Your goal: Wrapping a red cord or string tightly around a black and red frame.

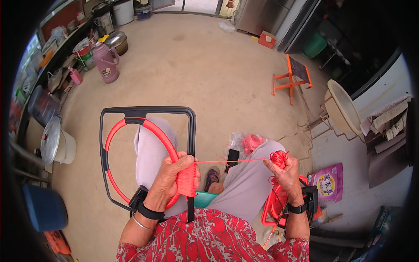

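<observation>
A black squarish frame (192, 124) with a round ring inside it rests over my left thigh. Red cord (162, 135) covers several stretches of the ring, and bare black shows between them. My left hand (168, 181) is closed around the ring at its lower right, beside a dense patch of cord windings (187, 180). From there a single strand (231, 161) runs taut and nearly level to the right. It ends at a small red cord bundle (278, 159), which my right hand (286, 174) grips above my right knee.
Low by my right forearm is another red-and-black object (275, 205), partly hidden. A phone (232, 158) and a pink bundle in clear plastic (252, 143) lie between my legs. An orange folding stool (291, 78) stands ahead right; a purple thermos (106, 63) stands at far left.
</observation>
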### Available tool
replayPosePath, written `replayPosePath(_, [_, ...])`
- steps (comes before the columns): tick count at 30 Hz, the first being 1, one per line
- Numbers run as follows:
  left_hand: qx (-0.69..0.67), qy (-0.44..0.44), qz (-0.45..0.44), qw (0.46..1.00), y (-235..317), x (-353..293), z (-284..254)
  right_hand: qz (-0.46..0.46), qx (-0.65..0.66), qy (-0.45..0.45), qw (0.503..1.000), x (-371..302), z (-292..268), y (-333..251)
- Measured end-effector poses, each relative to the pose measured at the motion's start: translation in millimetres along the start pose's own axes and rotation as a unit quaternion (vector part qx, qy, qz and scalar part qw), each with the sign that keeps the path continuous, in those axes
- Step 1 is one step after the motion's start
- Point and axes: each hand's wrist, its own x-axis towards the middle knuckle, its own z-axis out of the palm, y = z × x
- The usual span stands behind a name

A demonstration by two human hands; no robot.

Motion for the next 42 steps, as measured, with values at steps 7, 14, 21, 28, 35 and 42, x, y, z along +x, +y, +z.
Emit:
replayPosePath(7, [0.056, 0.021, 0.001, 0.998, 5, -5, 9, 0.001, 0.017, -0.010, 1.000, -4, 3, 4])
replayPosePath(14, [0.026, 0.015, 0.015, 0.999, 4, -8, 6, 0.103, 0.065, -0.081, 0.989, -11, 15, 28])
replayPosePath(21, [-0.024, 0.031, 0.031, 0.999, -4, -2, -15, 0.090, 0.027, -0.103, 0.990, 33, 13, -4])
replayPosePath(28, [-0.047, -0.001, 0.068, 0.997, -10, 4, -15, -0.390, -0.146, -0.058, 0.907, 74, 88, -113])
replayPosePath(35, [-0.050, 0.013, 0.169, 0.984, -1, 6, 3, -0.562, -0.376, -0.091, 0.732, 88, 144, -130])
replayPosePath(42, [-0.058, 0.036, 0.133, 0.989, 0, 20, -6, -0.575, -0.298, -0.133, 0.750, 98, 139, -142])
